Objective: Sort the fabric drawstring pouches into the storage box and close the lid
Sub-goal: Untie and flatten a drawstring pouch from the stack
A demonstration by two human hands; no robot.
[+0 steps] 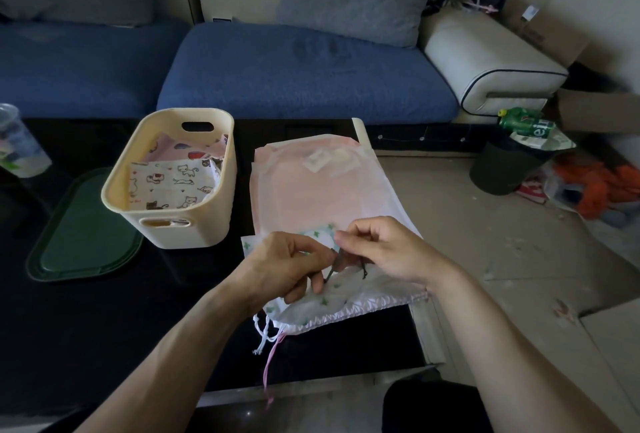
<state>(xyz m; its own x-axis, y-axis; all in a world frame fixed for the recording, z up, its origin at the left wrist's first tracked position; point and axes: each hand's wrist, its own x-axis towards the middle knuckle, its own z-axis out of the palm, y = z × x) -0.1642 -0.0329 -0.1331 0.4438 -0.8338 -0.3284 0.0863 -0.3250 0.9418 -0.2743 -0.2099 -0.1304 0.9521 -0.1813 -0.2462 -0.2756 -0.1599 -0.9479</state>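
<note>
Left hand [287, 262] and right hand [381, 252] both pinch dark cord [334, 264] above star pouch [311, 308]; box [173, 224] beside, lid [86, 235] off.

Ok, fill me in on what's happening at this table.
A person is sorting fabric pouches. Both hands, left hand and right hand, pinch a thin dark string over a white pouch with green stars, which lies on a stack of pink pouches. The cream storage box already holds cat-print pouches. Its green lid lies on the table beside it, not yet on.
</note>
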